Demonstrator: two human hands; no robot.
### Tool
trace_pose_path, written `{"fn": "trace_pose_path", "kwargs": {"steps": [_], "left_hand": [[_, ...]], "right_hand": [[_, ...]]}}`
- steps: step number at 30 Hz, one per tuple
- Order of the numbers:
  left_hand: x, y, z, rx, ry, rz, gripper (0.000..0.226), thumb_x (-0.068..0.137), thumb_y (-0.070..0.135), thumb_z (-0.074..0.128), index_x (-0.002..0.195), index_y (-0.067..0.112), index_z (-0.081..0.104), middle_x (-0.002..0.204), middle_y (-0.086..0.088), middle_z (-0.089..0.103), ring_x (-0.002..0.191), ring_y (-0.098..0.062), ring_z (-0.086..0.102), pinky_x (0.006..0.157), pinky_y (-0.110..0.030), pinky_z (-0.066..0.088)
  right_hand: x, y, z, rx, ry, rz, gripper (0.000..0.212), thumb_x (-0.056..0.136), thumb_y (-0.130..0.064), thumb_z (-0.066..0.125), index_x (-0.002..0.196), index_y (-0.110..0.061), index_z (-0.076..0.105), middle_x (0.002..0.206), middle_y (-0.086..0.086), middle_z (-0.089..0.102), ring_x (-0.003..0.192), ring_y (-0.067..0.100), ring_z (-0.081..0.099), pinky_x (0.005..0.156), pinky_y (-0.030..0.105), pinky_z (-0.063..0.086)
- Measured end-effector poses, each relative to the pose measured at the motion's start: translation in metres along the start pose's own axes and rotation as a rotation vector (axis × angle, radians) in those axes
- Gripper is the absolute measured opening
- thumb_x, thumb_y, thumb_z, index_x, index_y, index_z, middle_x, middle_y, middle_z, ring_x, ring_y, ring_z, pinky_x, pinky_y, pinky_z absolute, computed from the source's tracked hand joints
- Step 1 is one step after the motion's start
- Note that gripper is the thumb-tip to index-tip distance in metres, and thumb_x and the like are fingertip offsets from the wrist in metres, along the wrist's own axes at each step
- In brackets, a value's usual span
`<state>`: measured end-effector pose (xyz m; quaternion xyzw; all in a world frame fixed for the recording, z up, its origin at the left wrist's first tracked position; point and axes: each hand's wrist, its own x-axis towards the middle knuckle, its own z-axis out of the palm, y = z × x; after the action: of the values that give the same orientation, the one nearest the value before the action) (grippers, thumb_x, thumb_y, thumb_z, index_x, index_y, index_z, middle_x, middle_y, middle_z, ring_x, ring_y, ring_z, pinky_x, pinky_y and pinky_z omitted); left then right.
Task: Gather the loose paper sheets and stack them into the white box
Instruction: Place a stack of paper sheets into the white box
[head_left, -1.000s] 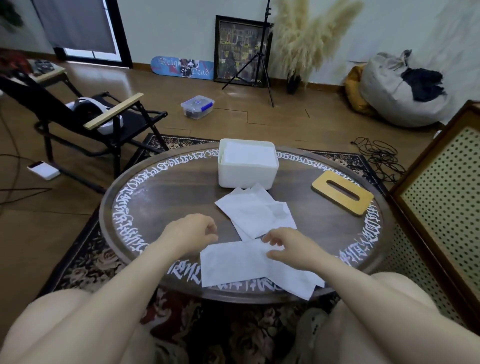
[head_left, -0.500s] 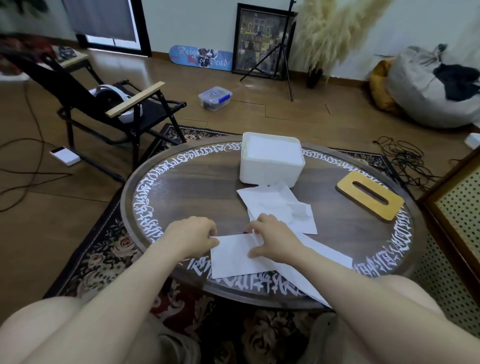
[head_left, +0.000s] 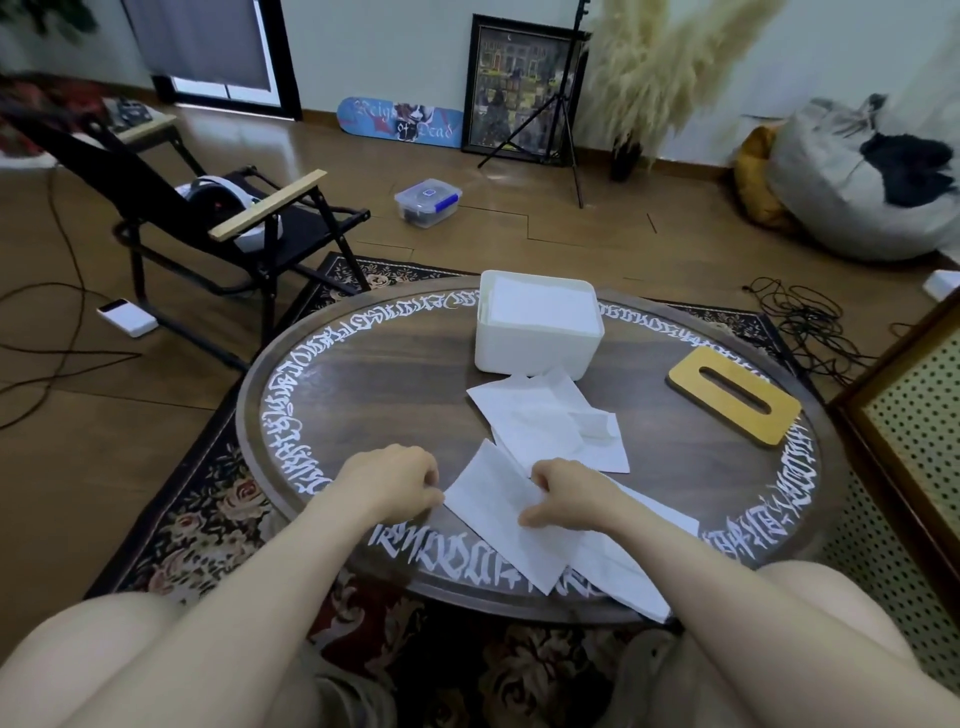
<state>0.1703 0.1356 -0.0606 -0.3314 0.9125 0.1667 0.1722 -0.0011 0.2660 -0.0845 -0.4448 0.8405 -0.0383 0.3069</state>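
Gripping near sheet (head_left: 498, 514) with both hands, left (head_left: 389, 486), right (head_left: 563, 501) | box (head_left: 537, 325) holds a stack | I count more sheets (head_left: 550, 423) just before box, unstacked

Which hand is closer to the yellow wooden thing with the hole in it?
The right hand. It holds the near paper sheet, with the wooden lid farther back and to its right. The left hand sits at the sheet's left edge, farther away.
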Motion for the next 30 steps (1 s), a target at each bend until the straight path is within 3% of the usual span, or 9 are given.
{"fn": "trace_pose_path", "kwargs": {"steps": [5, 9, 12, 15, 17, 20, 25, 28, 30], "left_hand": [[0.004, 0.008, 0.002, -0.049, 0.011, -0.014, 0.030, 0.093, 0.044, 0.050, 0.117, 0.030, 0.060, 0.120, 0.005, 0.062, 0.112, -0.019, 0.055, 0.089, -0.034, 0.044], [0.006, 0.016, 0.001, -0.234, 0.031, -0.036, 0.028, 0.093, 0.043, 0.052, 0.114, 0.028, 0.061, 0.117, 0.005, 0.064, 0.106, -0.017, 0.059, 0.092, -0.036, 0.049], [0.012, 0.024, 0.006, -0.571, 0.053, -0.065, 0.037, 0.093, 0.041, 0.054, 0.124, 0.020, 0.055, 0.113, -0.001, 0.064, 0.093, -0.017, 0.063, 0.081, -0.033, 0.053], [0.017, 0.037, 0.009, -1.095, -0.039, -0.162, 0.054, 0.092, 0.039, 0.059, 0.135, 0.010, 0.045, 0.110, -0.010, 0.064, 0.087, -0.018, 0.066, 0.072, -0.032, 0.056], [0.019, 0.046, 0.010, -1.359, -0.113, -0.201, 0.053, 0.089, 0.036, 0.064, 0.129, 0.004, 0.050, 0.108, -0.015, 0.067, 0.089, -0.024, 0.069, 0.079, -0.041, 0.058], [0.015, 0.062, 0.011, -1.515, -0.074, -0.205, 0.030, 0.092, 0.023, 0.063, 0.114, 0.004, 0.059, 0.104, -0.014, 0.070, 0.087, -0.025, 0.069, 0.070, -0.037, 0.058], [0.018, 0.079, 0.013, -1.510, 0.097, -0.185, 0.018, 0.092, 0.003, 0.059, 0.109, 0.004, 0.063, 0.111, -0.014, 0.068, 0.097, -0.029, 0.066, 0.082, -0.042, 0.056], [0.018, 0.082, 0.010, -1.526, 0.141, -0.210, 0.013, 0.092, 0.001, 0.058, 0.103, 0.005, 0.064, 0.109, -0.014, 0.067, 0.096, -0.030, 0.065, 0.086, -0.044, 0.054], [0.019, 0.080, 0.009, -1.515, 0.156, -0.227, 0.010, 0.092, 0.001, 0.058, 0.100, 0.005, 0.063, 0.107, -0.015, 0.067, 0.093, -0.030, 0.065, 0.086, -0.044, 0.054]], "right_hand": [[-0.005, 0.016, -0.001, 0.322, -0.001, 0.017, 0.021, 0.077, -0.015, 0.066, 0.079, -0.016, 0.045, 0.078, 0.007, 0.041, 0.069, 0.017, 0.039, 0.063, 0.028, 0.027], [-0.016, 0.024, -0.010, 0.553, 0.063, 0.045, 0.030, 0.086, -0.013, 0.061, 0.066, -0.013, 0.039, 0.067, 0.004, 0.039, 0.058, 0.017, 0.038, 0.052, 0.024, 0.027], [-0.030, 0.022, -0.018, 0.833, 0.094, 0.029, 0.009, 0.091, -0.013, 0.061, 0.083, -0.013, 0.061, 0.085, 0.003, 0.066, 0.070, 0.013, 0.063, 0.054, 0.015, 0.044], [-0.039, 0.020, -0.023, 0.995, 0.152, -0.009, 0.010, 0.093, -0.008, 0.059, 0.101, -0.010, 0.064, 0.092, 0.005, 0.068, 0.071, 0.010, 0.064, 0.048, 0.010, 0.042], [-0.042, 0.019, -0.024, 1.025, 0.174, -0.026, 0.009, 0.093, -0.007, 0.058, 0.099, -0.012, 0.063, 0.084, 0.001, 0.068, 0.062, 0.005, 0.063, 0.045, 0.010, 0.040], [-0.044, 0.016, -0.025, 1.021, 0.164, -0.047, 0.009, 0.093, -0.008, 0.058, 0.099, -0.013, 0.062, 0.075, -0.003, 0.067, 0.053, -0.002, 0.061, 0.044, 0.009, 0.038], [-0.044, 0.020, -0.024, 0.948, 0.178, -0.040, 0.007, 0.091, -0.008, 0.062, 0.098, -0.011, 0.062, 0.072, -0.002, 0.064, 0.048, -0.006, 0.056, 0.043, 0.005, 0.036], [-0.040, 0.033, -0.029, 0.835, 0.264, 0.011, 0.008, 0.088, -0.012, 0.065, 0.096, -0.011, 0.063, 0.074, 0.002, 0.066, 0.056, 0.005, 0.057, 0.045, 0.006, 0.037], [-0.036, 0.050, -0.031, 0.754, 0.343, 0.043, 0.009, 0.087, -0.013, 0.066, 0.095, -0.012, 0.064, 0.077, 0.003, 0.065, 0.063, 0.010, 0.056, 0.056, 0.011, 0.044]]}}
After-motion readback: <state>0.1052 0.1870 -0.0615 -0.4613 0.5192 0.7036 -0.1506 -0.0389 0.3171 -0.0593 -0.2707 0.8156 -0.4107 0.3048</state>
